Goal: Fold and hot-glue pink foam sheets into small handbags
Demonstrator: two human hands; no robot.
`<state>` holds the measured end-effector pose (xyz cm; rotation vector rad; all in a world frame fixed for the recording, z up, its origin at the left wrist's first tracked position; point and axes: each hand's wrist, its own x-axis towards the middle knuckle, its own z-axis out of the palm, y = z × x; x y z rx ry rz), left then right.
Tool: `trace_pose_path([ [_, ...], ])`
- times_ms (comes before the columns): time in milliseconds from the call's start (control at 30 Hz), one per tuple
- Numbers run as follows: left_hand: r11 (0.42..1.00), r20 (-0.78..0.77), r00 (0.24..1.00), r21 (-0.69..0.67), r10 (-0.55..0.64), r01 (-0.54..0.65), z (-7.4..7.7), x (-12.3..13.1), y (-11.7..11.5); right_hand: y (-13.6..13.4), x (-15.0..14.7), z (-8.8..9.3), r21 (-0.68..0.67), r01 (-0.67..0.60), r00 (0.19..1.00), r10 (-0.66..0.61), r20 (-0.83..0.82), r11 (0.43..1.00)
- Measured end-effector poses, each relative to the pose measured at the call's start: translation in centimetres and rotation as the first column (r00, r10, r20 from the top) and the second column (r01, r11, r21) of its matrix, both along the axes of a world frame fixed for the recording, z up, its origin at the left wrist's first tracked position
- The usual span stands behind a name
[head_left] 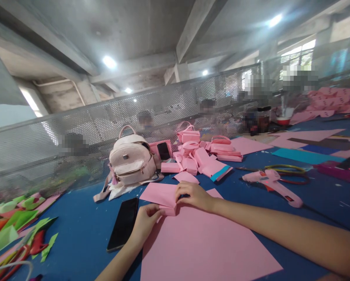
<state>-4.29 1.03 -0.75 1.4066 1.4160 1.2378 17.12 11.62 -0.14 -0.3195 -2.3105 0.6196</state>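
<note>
1. Evidently, the large pink sheet [204, 242] could have been dragged by the right forearm [259, 220]
2. Over its far edge, the folded pink paper [162, 194] risked skewing from uneven pulls
3. Left hand [146, 219] and right hand [196, 196] pinched it, fingertips nearly together; slipping could have spoiled its crease

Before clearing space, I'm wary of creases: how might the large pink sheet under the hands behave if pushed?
The large pink sheet looks thin, so probably light and easily creased. Lying flat, it likely slides rather than tips.
</note>
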Motion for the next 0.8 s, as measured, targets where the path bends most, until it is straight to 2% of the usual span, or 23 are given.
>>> trace_pose_path([
  [267, 1.000, -0.020, 1.000, 0.003, 0.008, -0.008, -0.22, -0.18, 0.14, 0.26, 0.01, 0.21, 0.046, -0.013, 1.000, 0.013, 0.004, 0.999],
  [800, 0.999, -0.039, 0.998, 0.001, 0.044, -0.044, -0.24, 0.08, 0.36, 0.35, -0.60, -0.07, 0.014, 0.050, 0.999, -0.050, 0.020, 0.999],
])
